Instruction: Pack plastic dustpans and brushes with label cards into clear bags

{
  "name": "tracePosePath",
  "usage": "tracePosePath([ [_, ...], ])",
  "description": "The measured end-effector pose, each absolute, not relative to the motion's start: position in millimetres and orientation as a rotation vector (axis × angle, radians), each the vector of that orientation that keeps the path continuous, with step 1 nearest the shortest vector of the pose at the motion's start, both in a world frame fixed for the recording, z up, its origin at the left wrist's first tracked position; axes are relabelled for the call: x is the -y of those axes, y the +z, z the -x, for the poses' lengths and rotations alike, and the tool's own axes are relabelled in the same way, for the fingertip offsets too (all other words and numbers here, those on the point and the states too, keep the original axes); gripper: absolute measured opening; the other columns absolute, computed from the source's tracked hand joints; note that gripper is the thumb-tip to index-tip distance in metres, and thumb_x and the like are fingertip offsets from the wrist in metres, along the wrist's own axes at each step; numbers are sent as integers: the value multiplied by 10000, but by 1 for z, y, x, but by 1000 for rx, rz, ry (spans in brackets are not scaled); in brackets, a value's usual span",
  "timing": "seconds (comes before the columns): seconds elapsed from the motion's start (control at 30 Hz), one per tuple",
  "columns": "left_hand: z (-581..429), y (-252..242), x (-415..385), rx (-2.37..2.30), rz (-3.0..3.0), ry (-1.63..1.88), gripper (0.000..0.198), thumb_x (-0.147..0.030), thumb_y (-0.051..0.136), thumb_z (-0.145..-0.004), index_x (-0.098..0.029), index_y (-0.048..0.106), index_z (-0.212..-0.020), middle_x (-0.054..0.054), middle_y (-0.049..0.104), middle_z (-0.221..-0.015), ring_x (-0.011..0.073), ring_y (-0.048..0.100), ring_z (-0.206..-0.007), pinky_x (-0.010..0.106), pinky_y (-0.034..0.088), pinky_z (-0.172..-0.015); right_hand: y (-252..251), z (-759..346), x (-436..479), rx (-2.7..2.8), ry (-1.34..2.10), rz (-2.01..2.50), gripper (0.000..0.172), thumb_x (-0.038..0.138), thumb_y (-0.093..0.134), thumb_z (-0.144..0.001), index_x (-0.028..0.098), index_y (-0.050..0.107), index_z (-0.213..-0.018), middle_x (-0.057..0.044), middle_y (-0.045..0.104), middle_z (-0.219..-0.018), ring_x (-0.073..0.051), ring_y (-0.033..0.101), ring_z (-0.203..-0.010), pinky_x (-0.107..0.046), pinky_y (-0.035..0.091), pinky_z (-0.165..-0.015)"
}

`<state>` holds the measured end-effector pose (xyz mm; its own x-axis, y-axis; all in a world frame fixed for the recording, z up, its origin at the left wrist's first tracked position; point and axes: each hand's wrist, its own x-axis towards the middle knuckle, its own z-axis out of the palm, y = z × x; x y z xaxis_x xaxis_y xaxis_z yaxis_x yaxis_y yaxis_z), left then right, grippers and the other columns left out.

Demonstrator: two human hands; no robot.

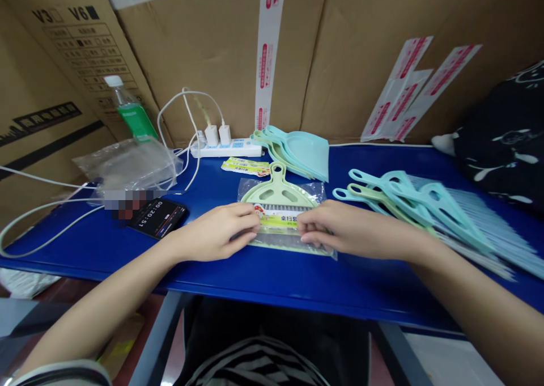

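A pale green dustpan and brush set (278, 196) lies flat on the blue table inside a clear plastic bag (317, 192), its looped handle pointing away from me. Across the brush's bristles sits a yellow-green and white label card (278, 218). My left hand (225, 230) is closed at the left edge of the bag, fingers curled beside the label. At the opposite edge, my right hand (329, 227) has its fingers curled and pinched on the bag by the label's right end. The fingertips of both hands are partly hidden.
Stacked dustpans (304, 148) and loose label cards (244, 166) lie behind the set. Several brushes (425, 204) are piled at right. Leftward are a phone (159, 216), clear plastic bags (131, 168), a bottle (134, 114), white cables and a power strip (238, 149). Cardboard (204, 51) rises behind.
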<state>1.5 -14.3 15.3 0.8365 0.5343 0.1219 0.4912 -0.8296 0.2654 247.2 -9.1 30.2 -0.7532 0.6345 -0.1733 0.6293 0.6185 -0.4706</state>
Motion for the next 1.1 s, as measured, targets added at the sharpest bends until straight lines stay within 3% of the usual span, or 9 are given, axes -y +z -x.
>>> tracePosePath([
  [0.3,-2,16,13,-865,-2804,123,220,-236,315,-969,-186,480,-831,-15,544,-687,132,482,-568,252,352,-558,36,-247,11,2757,1002,1092,161,158,442,-845,208,494,-701,28,589,-559,-123,554,-540,-239,380,-596],
  [0.47,-3,15,14,-897,-2778,129,218,-228,334,-960,-177,500,-827,-2,562,-744,128,514,-611,245,377,-587,30,-248,12,2743,903,1225,118,205,424,-890,190,538,-918,19,625,-575,-155,595,-593,-264,403,-627],
  [0.63,-5,14,15,-984,-2756,144,226,-229,330,-960,-173,534,-884,35,588,-893,138,567,-716,247,425,-658,24,-248,12,2761,696,1270,168,172,434,-875,170,565,-981,0,624,-621,-158,576,-589,-268,380,-610],
  [0.83,-9,10,16,-1118,-2712,203,207,-219,356,-952,-172,532,-854,23,615,-815,143,599,-711,242,438,-647,22,-247,12,2735,600,1180,215,145,416,-860,154,576,-1004,26,558,-568,-143,514,-520,-267,362,-583],
  [1.1,-12,5,16,-1522,-2873,90,188,-304,471,-934,-180,570,-835,-3,644,-692,148,597,-601,229,310,-508,16,-244,9,2735,591,1183,217,79,443,-829,143,563,-998,67,490,-520,-117,450,-464,-260,332,-560],
])
